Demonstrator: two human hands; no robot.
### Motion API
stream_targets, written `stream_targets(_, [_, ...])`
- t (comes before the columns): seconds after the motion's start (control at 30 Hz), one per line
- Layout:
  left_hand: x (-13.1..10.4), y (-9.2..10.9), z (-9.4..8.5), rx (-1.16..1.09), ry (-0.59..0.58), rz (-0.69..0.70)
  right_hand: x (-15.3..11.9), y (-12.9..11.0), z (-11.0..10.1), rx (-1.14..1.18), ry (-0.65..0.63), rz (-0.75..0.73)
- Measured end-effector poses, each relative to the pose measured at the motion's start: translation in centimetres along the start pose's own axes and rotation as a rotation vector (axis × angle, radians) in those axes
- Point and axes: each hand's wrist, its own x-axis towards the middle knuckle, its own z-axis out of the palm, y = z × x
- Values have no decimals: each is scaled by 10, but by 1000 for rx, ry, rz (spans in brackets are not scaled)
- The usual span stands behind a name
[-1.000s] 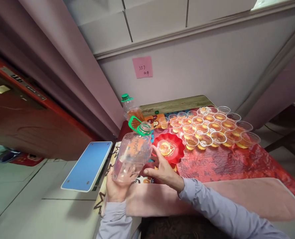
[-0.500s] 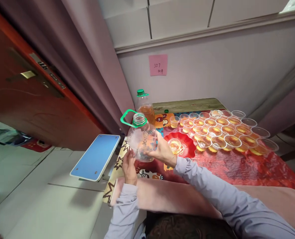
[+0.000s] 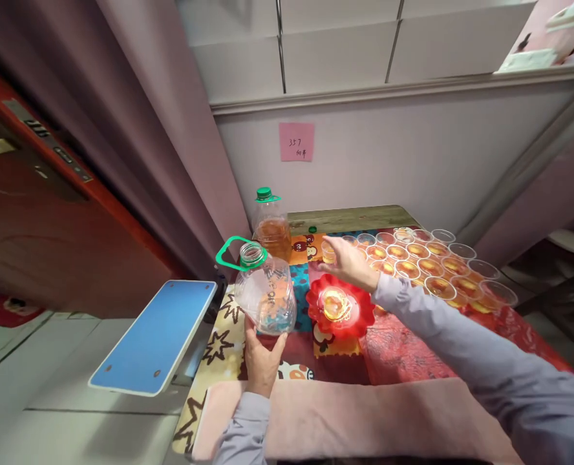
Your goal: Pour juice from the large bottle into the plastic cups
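Note:
A clear plastic jug (image 3: 271, 290), uncapped and with a green ring handle flopped to its left, stands slightly tilted at the table's left side. Its walls look see-through, with no liquid visible. My left hand (image 3: 260, 361) grips the jug low down, thumb and fingers around its base. My right hand (image 3: 349, 263) is off the jug, fingers apart, beside the leftmost clear cup (image 3: 328, 252) and above the red scalloped dish (image 3: 364, 323). In that dish sits a small clear cup (image 3: 334, 303) with amber liquid.
A second jug (image 3: 273, 239), green-capped with amber liquid, stands behind. A loose green cap (image 3: 313, 229) lies near the wall. Several cups of amber liquid (image 3: 430, 267) fill the table's right. A pink towel (image 3: 355, 413) covers the front edge; a blue stool (image 3: 156, 336) stands left.
My right hand has let go of the jug and moved right and away toward the cups. The jug is lower, with my left hand still at its base. The view has shifted.

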Motion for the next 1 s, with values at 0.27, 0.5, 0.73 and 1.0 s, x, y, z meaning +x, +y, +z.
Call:
stream_targets(0.27, [2, -8, 5, 77, 54, 44, 75, 35, 3, -338, -202, 165])
stream_targets(0.5, [4, -12, 4, 103, 57, 54, 77, 11, 7, -366, -212, 136])
stream_targets(0.73, [7, -11, 5, 158, 83, 33, 23, -2, -78, -289, -83, 46])
stream_targets(1.0, [12, -1, 3, 132, 42, 60, -135, 30, -170, -257, 41, 71])
